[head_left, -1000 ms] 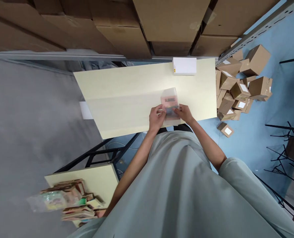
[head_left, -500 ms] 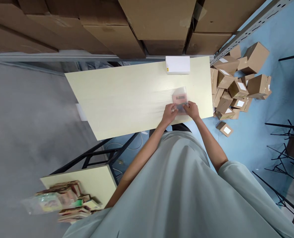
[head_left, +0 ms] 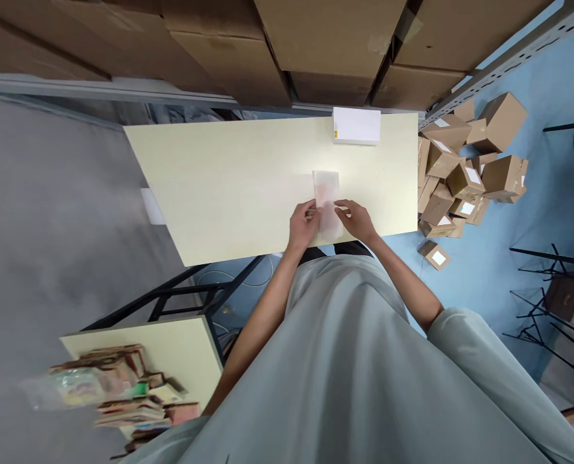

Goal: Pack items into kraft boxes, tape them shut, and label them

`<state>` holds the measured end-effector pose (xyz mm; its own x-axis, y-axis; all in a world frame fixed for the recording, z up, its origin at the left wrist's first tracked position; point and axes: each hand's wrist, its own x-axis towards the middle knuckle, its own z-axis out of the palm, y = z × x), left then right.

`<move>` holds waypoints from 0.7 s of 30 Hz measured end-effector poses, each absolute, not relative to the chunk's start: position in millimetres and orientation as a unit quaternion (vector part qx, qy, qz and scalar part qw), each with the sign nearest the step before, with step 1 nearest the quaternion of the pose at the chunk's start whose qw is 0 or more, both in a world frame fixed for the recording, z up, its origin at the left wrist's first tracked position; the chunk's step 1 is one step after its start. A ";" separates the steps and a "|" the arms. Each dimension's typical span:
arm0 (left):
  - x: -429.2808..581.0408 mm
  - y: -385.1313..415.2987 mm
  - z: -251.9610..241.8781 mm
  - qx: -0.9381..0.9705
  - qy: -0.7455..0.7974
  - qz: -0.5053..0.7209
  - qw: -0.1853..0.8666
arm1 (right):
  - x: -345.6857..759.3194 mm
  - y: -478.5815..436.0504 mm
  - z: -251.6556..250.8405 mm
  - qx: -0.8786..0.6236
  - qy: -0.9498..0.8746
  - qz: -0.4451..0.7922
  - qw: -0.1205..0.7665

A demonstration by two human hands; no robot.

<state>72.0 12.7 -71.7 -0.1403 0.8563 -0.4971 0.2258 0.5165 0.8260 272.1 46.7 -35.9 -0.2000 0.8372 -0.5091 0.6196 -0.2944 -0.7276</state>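
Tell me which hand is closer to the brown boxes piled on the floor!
The right hand. It is left of the brown boxes; the left hand is farther left, at the pale packet's left edge.

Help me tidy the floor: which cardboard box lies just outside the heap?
The small box on the blue floor just below the heap in the picture: floor shows around it, while the heap's boxes are bunched together.

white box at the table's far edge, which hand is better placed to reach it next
Probably the right hand: it sits nearer the white box, while the left hand would likely cross the translucent packet.
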 end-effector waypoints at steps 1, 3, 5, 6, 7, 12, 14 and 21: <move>65.7 11.8 -76.5 0.387 0.709 0.290 0.514 | 274.0 50.8 -41.7 -0.638 -0.576 0.502 0.096; 55.8 10.3 -85.5 0.369 0.729 0.273 0.507 | 279.2 58.4 -53.7 -0.670 -0.548 0.494 0.078; 49.5 9.4 -91.4 0.349 0.733 0.270 0.517 | 282.7 64.0 -65.3 -0.690 -0.513 0.505 0.073; 47.4 9.3 -93.1 0.344 0.729 0.274 0.525 | 282.6 65.7 -70.5 -0.695 -0.494 0.517 0.075; 45.9 9.3 -94.1 0.341 0.722 0.279 0.533 | 281.0 66.7 -75.2 -0.696 -0.474 0.533 0.078; 41.6 10.5 -94.7 0.321 0.702 0.291 0.565 | 259.1 66.4 -86.9 -0.708 -0.411 0.568 0.091; 41.4 10.7 -94.4 0.302 0.697 0.303 0.575 | 251.2 65.4 -86.6 -0.710 -0.410 0.564 0.097; 51.4 12.2 -79.5 0.327 0.691 0.273 0.584 | 255.3 60.4 -71.2 -0.674 -0.442 0.579 0.125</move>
